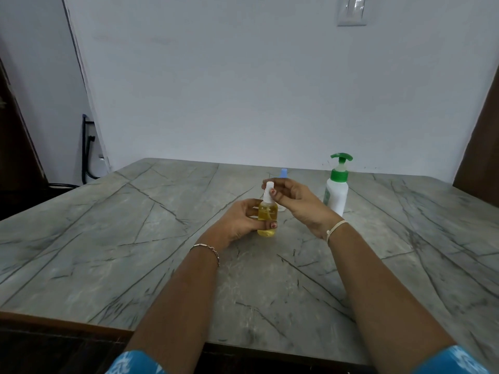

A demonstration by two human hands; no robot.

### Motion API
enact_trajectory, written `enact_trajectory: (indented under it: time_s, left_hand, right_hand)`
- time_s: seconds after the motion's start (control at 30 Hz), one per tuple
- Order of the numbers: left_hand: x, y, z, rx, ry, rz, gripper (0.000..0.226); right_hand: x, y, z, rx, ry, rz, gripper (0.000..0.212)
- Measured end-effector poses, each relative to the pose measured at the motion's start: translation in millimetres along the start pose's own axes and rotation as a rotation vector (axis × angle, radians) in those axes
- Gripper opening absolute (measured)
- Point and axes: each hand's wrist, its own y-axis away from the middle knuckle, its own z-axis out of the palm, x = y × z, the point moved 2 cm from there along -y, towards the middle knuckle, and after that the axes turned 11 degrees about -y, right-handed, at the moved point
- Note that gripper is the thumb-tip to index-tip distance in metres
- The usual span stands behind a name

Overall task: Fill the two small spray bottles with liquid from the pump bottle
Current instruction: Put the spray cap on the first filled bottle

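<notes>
Behind hands (243, 221) (295, 202) gripping the yellow bottle (267, 215), only another's blue cap (283, 173) shows.

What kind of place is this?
Probably a room in a home, not certain: a marble-look table against a plain wall, a light switch up high, and a pump bottle on the table.

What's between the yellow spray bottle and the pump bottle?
In the head view, the right hand, pinching the white top of the yellow spray bottle. Behind it, a blue-capped bottle is mostly hidden. The pump bottle stands apart.
</notes>
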Motion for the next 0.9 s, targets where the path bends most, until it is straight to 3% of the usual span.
enact_trajectory:
  time_s: [0.1, 0.37, 0.67, 0.9]
  left_hand:
    - [1.4, 0.2, 0.1, -0.001, -0.005, 0.004, 0.06]
    - [3.1, 0.9, 1.9, 0.001, 0.009, -0.008, 0.057]
    - [1.7, -0.2, 1.2, 0.0, -0.006, -0.002, 0.063]
    - [-0.7, -1.8, 0.9, 0.0, 0.013, -0.008, 0.061]
  right_hand:
    - [-0.8, 0.7, -0.2, -0.069, 0.011, 0.003, 0.029]
    - [-2.1, -1.0, 4.8, 0.176, 0.102, -0.154, 0.026]
    - [-1.5, 0.4, -3.5, -0.033, -0.016, -0.011, 0.028]
    - [-2.6, 0.4, 1.5, 0.153, 0.068, -0.104, 0.021]
